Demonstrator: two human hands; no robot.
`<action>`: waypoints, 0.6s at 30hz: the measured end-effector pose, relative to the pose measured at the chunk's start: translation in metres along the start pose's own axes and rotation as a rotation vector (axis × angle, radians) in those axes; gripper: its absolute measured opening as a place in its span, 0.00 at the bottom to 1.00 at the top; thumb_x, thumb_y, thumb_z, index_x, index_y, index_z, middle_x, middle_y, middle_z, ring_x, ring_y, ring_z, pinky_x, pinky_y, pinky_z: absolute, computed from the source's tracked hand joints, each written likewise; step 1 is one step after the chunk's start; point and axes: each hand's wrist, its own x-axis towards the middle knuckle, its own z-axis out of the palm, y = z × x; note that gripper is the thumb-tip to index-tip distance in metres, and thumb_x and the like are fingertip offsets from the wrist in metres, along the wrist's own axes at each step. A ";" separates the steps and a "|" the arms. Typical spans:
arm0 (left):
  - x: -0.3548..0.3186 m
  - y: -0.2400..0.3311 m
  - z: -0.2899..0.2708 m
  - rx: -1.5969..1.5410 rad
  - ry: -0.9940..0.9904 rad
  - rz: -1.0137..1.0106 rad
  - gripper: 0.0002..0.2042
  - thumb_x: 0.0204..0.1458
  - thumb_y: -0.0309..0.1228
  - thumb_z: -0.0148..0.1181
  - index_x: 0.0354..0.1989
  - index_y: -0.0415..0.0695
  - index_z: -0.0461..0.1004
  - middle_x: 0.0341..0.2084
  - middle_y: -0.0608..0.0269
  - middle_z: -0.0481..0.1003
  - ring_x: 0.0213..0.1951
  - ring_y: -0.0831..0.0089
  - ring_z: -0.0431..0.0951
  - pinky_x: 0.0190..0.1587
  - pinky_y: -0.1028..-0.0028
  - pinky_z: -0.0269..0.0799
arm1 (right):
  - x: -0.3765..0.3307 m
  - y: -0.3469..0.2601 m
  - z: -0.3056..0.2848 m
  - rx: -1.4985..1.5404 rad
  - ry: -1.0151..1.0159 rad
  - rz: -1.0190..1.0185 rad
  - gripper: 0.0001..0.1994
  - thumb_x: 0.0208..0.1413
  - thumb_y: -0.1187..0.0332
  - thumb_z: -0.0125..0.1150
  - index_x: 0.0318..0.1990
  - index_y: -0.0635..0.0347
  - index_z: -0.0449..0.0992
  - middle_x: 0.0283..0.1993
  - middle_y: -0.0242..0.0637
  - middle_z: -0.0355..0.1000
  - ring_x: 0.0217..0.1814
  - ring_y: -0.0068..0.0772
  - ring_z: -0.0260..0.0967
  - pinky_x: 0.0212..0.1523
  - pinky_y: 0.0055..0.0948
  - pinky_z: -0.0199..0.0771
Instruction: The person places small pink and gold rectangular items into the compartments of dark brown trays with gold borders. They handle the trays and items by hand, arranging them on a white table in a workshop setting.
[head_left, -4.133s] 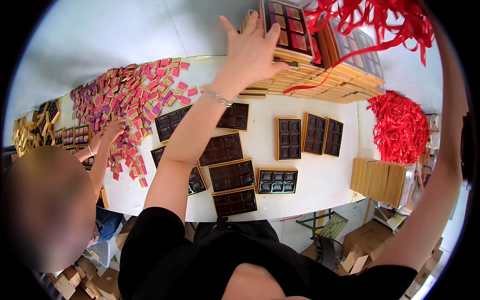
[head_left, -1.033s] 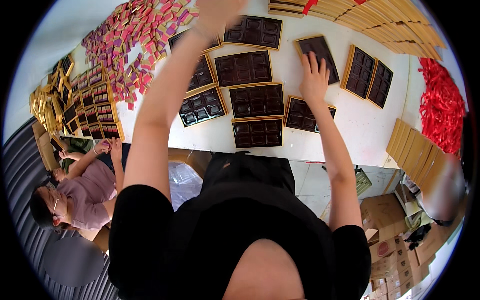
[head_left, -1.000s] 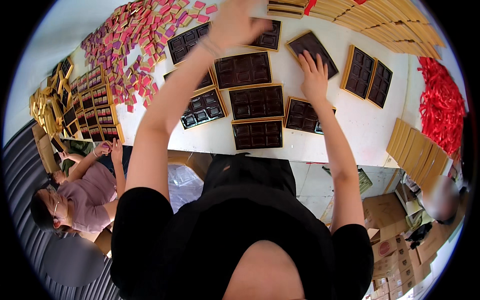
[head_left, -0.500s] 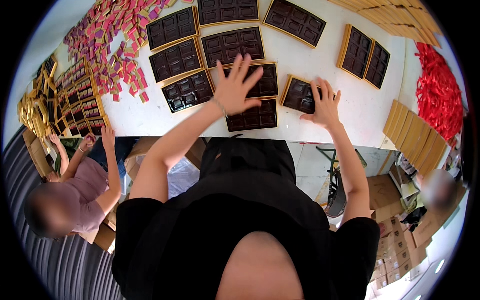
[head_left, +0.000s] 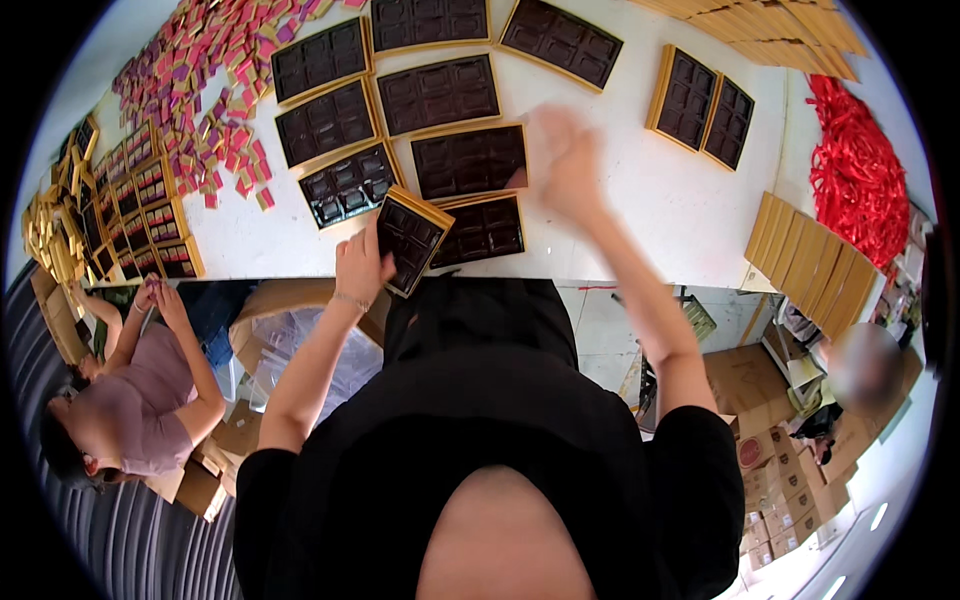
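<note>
White desk point(head_left: 690, 215) along the top of the head view, covered with rows of dark compartmented trays in gold frames; cardboard cartons on the floor below.

Left hand point(head_left: 362, 268): closed on the near edge of one gold-framed tray point(head_left: 410, 238), thumb side toward the body, lifting it so that it sits tilted and turned at an angle, overlapping the front edge of the desk and the corner of the neighbouring tray point(head_left: 482, 230). Right hand point(head_left: 565, 165): raised above the desk to the right of the middle tray point(head_left: 468, 160), blurred by motion; whether its fingers are spread or curled, and whether it holds anything, cannot be told.

Good practice for the lift, as judged here: grip the frame, not the dark insert, keep the tray level so that the insert does not slide out, and clear the adjoining tray's corner before turning it. A second hand under the far edge would steady it.

Surroundings: more trays lie flat in ranks toward the far side, two more point(head_left: 702, 105) apart at the right. A scatter of small pink and gold packets point(head_left: 215, 70) fills the left end, with filled trays point(head_left: 150, 215) beside it. A heap of red ribbon point(head_left: 860, 165) and a fan of flat tan boards point(head_left: 812, 262) lie at the right end. A seated person point(head_left: 130, 400) works at the left, hands raised to the desk edge.
</note>
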 end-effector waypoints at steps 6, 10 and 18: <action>0.019 -0.017 0.001 -0.187 0.124 0.047 0.27 0.41 0.18 0.54 0.55 0.40 0.67 0.42 0.49 0.72 0.46 0.51 0.69 0.52 0.59 0.67 | 0.008 0.207 0.017 -0.415 0.163 0.931 0.40 0.55 0.43 0.57 0.67 0.61 0.57 0.70 0.58 0.51 0.72 0.67 0.45 0.61 0.71 0.49; -0.023 -0.048 -0.014 -0.062 0.067 -0.012 0.24 0.38 0.18 0.56 0.50 0.41 0.70 0.43 0.53 0.71 0.48 0.52 0.68 0.54 0.59 0.65 | -0.063 0.144 0.054 -0.498 0.171 0.454 0.35 0.59 0.52 0.55 0.69 0.59 0.55 0.72 0.56 0.48 0.75 0.60 0.43 0.61 0.73 0.46; -0.001 -0.068 0.016 0.094 0.303 0.053 0.28 0.37 0.18 0.57 0.54 0.46 0.72 0.46 0.58 0.71 0.49 0.57 0.71 0.53 0.60 0.66 | -0.092 0.075 0.035 -0.192 -0.024 0.067 0.32 0.55 0.74 0.56 0.68 0.46 0.60 0.75 0.34 0.49 0.78 0.40 0.42 0.69 0.70 0.31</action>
